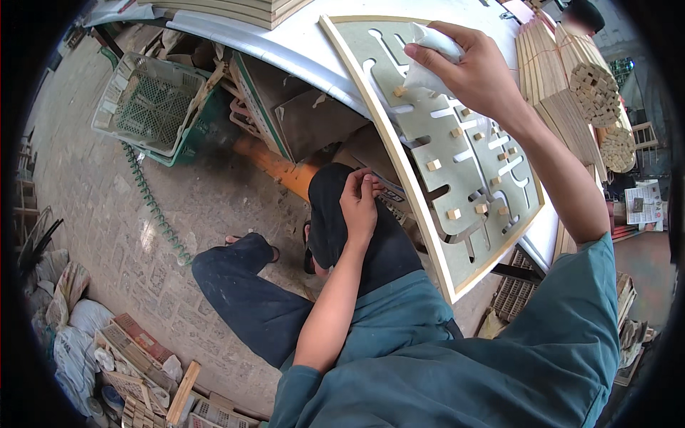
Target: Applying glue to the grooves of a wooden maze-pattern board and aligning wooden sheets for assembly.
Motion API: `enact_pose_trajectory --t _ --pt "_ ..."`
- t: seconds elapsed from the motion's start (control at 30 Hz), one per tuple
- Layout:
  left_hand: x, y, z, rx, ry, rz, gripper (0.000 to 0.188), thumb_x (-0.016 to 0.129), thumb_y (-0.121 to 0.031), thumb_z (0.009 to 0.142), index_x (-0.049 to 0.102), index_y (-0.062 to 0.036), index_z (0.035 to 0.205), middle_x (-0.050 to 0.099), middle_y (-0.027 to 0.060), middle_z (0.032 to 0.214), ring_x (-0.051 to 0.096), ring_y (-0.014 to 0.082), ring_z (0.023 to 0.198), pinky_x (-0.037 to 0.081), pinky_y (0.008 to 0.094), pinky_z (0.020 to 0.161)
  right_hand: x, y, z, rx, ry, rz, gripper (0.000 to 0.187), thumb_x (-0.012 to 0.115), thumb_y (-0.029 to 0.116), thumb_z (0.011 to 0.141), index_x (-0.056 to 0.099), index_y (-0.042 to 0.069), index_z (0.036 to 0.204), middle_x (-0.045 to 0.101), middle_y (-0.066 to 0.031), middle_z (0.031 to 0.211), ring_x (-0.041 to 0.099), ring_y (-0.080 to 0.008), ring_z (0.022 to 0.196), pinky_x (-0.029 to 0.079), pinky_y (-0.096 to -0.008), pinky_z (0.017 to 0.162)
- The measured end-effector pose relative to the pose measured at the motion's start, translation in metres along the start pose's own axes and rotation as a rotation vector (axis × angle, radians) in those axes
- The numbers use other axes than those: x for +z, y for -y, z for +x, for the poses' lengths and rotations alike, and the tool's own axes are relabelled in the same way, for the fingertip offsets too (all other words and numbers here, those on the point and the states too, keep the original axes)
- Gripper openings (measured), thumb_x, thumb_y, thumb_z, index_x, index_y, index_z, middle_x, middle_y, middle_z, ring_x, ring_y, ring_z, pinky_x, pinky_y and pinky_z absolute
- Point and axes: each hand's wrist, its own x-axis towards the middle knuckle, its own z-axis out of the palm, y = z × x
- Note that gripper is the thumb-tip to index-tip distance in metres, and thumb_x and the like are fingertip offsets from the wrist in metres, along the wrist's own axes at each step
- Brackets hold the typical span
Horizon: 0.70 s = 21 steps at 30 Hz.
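Observation:
My right hand (479, 77) is closed around a crumpled white, soft bag-like packet (444, 44), held above the far part of a slotted grey-green board (419, 158). Pale wooden strips (383, 140) border the board, which rests at an angle at the edge of the white table. Several small wooden blocks (434, 165) stand on it between the cut-out slots. Over my knee, left of the board, my left hand (359, 203) is raised with thumb and fingertips together. Whatever those fingers may pinch is too small to make out.
A white plastic crate (108, 107) sits at the left, with a green coiled hose (153, 203) below it. An orange beam (275, 167) lies under the table. Bundled wood strips (594, 93) are stacked at right, near another person's head. Sacks (89, 316) lie lower left.

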Motion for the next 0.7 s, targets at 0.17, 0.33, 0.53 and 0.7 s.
enact_pose_trajectory --t 0.17,0.33,0.53,0.7 --pt "0.0012 0.0008 0.0013 0.005 0.0 0.01 0.023 0.05 -0.013 0.097 0.055 0.0057 0.109 0.061 0.0065 0.086 0.06 0.01 0.076 0.051 0.024 0.07 0.0033 -0.0005 0.0029 0.069 0.087 -0.062 0.05 0.067 0.038 0.087 0.063 -0.002 0.116 0.069 -0.015 0.084 0.067 -0.0159 0.069 0.054 -0.0301 0.059" --pt "0.0031 -0.0006 0.0008 -0.004 -0.004 0.009 0.022 0.05 -0.012 0.097 0.055 0.0056 0.109 0.061 0.0063 0.085 0.059 0.0094 0.076 0.051 0.0235 0.07 0.0028 -0.0022 0.0035 0.092 0.103 -0.039 0.047 0.067 0.037 0.087 0.064 -0.001 0.114 0.069 -0.0144 0.083 0.066 -0.015 0.068 0.054 -0.0303 0.059" --pt "0.0036 0.0001 0.0003 0.009 -0.013 0.033 0.022 0.05 -0.012 0.097 0.055 0.0054 0.109 0.061 0.0063 0.085 0.059 0.009 0.075 0.05 0.0226 0.069 0.0025 -0.0001 0.0033 0.092 0.092 -0.105 0.044 0.067 0.036 0.088 0.065 0.0 0.113 0.069 -0.0133 0.082 0.065 -0.0133 0.066 0.053 -0.03 0.058" --pt "0.0025 0.0004 0.0004 0.007 -0.006 0.022 0.022 0.05 -0.013 0.097 0.055 0.0053 0.11 0.061 0.0065 0.086 0.059 0.0094 0.076 0.05 0.0228 0.07 0.0039 -0.0042 0.0022 0.059 0.076 -0.089 0.041 0.066 0.035 0.088 0.065 0.001 0.111 0.069 -0.0123 0.08 0.063 -0.0125 0.064 0.052 -0.0294 0.057"
